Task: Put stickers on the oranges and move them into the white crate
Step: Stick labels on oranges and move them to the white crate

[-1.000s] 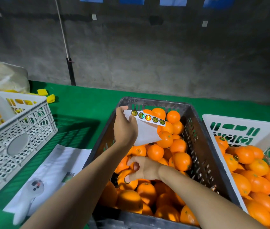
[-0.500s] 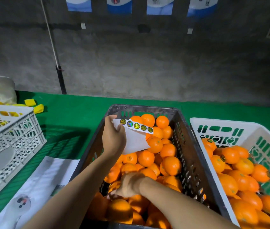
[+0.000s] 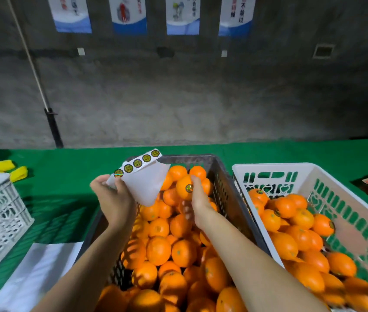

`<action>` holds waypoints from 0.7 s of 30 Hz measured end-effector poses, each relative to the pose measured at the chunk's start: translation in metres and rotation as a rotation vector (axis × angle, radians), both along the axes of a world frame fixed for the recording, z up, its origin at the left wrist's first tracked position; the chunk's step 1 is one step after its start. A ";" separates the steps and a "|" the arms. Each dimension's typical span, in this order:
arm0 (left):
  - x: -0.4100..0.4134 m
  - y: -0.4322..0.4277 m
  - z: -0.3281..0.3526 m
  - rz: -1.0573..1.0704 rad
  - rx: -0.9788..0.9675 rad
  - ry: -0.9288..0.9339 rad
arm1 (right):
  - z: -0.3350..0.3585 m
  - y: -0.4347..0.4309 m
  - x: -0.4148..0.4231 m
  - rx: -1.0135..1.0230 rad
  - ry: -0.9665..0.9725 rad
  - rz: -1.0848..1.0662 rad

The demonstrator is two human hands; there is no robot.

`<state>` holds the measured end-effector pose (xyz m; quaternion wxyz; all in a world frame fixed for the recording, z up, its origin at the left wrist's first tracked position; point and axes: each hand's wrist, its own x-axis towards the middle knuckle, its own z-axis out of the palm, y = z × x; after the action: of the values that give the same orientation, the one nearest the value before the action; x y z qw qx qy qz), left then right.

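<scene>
We've got the right hand [image 3: 197, 200] w/ its grip curled round one orange [image 3: 184, 188], already stickered, held up over the dark crate [image 3: 221, 188] of loose fruit. Our left hand [image 3: 116, 199] pinches the sticker sheet [image 3: 143, 179] just beside it, five round stickers along the top strip. The white crate [image 3: 273, 168], approx half full, sits touching the dark one's right side on the green worktop [image 3: 65, 172].
</scene>
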<state>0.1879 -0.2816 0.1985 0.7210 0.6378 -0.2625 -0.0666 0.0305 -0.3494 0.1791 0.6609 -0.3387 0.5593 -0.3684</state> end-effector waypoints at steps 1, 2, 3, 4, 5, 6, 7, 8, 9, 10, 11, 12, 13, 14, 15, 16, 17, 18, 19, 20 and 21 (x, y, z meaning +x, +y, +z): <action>0.000 -0.001 -0.002 -0.027 0.029 -0.019 | 0.005 -0.003 -0.003 0.011 -0.142 -0.077; -0.001 -0.002 -0.004 -0.058 0.052 -0.039 | 0.010 -0.007 -0.007 0.011 -0.299 -0.149; -0.002 -0.003 -0.005 -0.090 0.067 -0.054 | 0.015 -0.010 -0.012 0.008 -0.460 -0.219; -0.003 -0.004 -0.007 -0.123 0.076 -0.060 | 0.019 -0.013 -0.017 0.004 -0.616 -0.279; -0.004 -0.003 -0.008 -0.153 0.085 -0.064 | 0.023 -0.014 -0.024 -0.004 -0.752 -0.320; -0.006 -0.003 -0.008 -0.179 0.095 -0.063 | 0.026 -0.016 -0.030 -0.016 -0.853 -0.349; -0.007 -0.003 -0.008 -0.201 0.101 -0.057 | 0.028 -0.018 -0.035 -0.030 -0.920 -0.375; -0.008 -0.002 -0.008 -0.216 0.100 -0.050 | 0.028 -0.020 -0.040 -0.042 -0.973 -0.401; -0.010 -0.002 -0.008 -0.224 0.095 -0.050 | 0.028 -0.021 -0.043 -0.052 -1.026 -0.419; -0.011 -0.002 -0.007 -0.229 0.093 -0.056 | 0.028 -0.021 -0.044 -0.061 -1.079 -0.430; -0.012 -0.001 -0.007 -0.234 0.096 -0.069 | 0.028 -0.021 -0.044 -0.068 -1.121 -0.433; -0.013 -0.001 -0.006 -0.240 0.101 -0.082 | 0.028 -0.020 -0.044 -0.071 -1.151 -0.437; -0.014 0.000 -0.006 -0.245 0.109 -0.098 | 0.028 -0.020 -0.044 -0.072 -1.172 -0.437; -0.015 0.001 -0.005 -0.247 0.116 -0.119 | 0.028 -0.019 -0.043 -0.074 -1.191 -0.433; -0.015 0.002 -0.004 -0.247 0.122 -0.144 | 0.029 -0.019 -0.044 -0.075 -1.210 -0.425; -0.016 0.003 -0.002 -0.249 0.122 -0.166 | 0.029 -0.018 -0.043 -0.075 -1.228 -0.416; -0.017 0.005 -0.001 -0.253 0.120 -0.183 | 0.030 -0.018 -0.043 -0.081 -1.241 -0.409; -0.018 0.006 0.000 -0.256 0.116 -0.192 | 0.030 -0.018 -0.043 -0.093 -1.248 -0.408; -0.019 0.006 0.001 -0.258 0.113 -0.197 | 0.030 -0.018 -0.043 -0.108 -1.251 -0.416; -0.019 0.007 0.002 -0.259 0.116 -0.203 | 0.030 -0.019 -0.044 -0.117 -1.253 -0.436; -0.020 0.007 0.002 -0.259 0.122 -0.212 | 0.030 -0.021 -0.046 -0.120 -1.252 -0.468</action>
<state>0.1682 -0.2745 0.2001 0.6347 0.6446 -0.4125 -0.1073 -0.0159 -0.3702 0.2086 0.7434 0.0328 0.1074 -0.6594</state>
